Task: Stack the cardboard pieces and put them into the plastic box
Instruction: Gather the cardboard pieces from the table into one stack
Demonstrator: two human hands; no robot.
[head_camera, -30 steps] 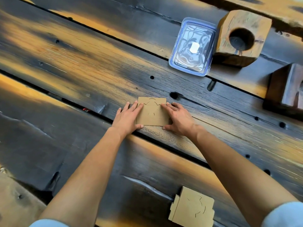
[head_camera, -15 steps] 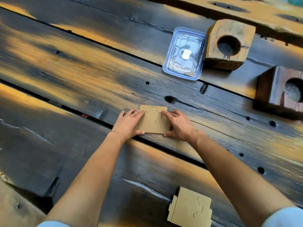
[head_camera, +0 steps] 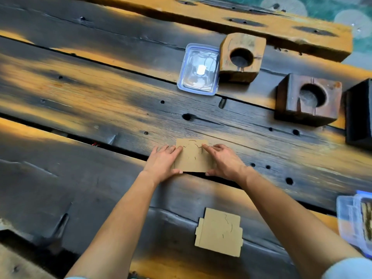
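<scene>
Flat tan cardboard piece [head_camera: 192, 157], roughly square w/ thin curved cut lines on its face, lies flat on the dark weathered plank surface [head_camera: 100, 109], centre of view, its near edge right at a gap btwn two planks. Whether more than one sheet is stacked there, can't tell. Second tan cardboard piece [head_camera: 219, 232], notched edges, same kind of cut lines, lies flat closer to the person, well apart from the first, btwn the forearms.

Surface: rough wood, blackened w/ orange-lit patches, cracks, bolt holes. Clear plastic lid w/ blue rim [head_camera: 198, 69] lies flat farther back, just beside a light wooden block w/ round hole [head_camera: 241, 57]. Dark wooden block w/ round hole [head_camera: 309, 99] sits to the right of that. Clear plastic box w/ blue trim [head_camera: 356, 220] at right edge, partly cut off; something striped inside, unclear what.

Left hand [head_camera: 164, 163]: fingers extended, lying on the piece's left edge, thumb at near-left corner. Right hand [head_camera: 225, 161]: fingers lightly curled on the right edge, index tip on top face, thumb at near-right corner. Both bracket the piece from the sides.
</scene>
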